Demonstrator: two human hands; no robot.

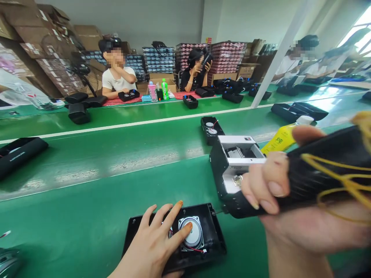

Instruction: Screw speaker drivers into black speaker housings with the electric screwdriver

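Speaker housing (213,228), black and face-down in the foreground on the green worktable (87,216), lies beneath the left hand (155,239), whose fingers are spread, palm down. One fingertip rests on the silver back of a round speaker driver (195,234); just below it trails a red lead (195,249) with a white connector. With the housing as the dial's centre, the right hand (310,226) is at three o'clock, fingers curled around a black electric screwdriver (327,166) with a yellow cord (348,181) looped across it. Its bit (220,211) points at the housing's two o'clock corner; whether the tip sits in the hole, I cannot tell. Near one o'clock stands a black-and-white screw feeder (242,170), a yellow-labelled bottle (279,139) behind it. Between twelve and one, farther off, lies another housing with two drivers (211,129); at ten, a black speaker case (23,156). Across the table, toward eleven, sits a co-worker in a cream shirt (118,79); at twelve, one in dark clothing (197,79) lifts a black case (206,59).
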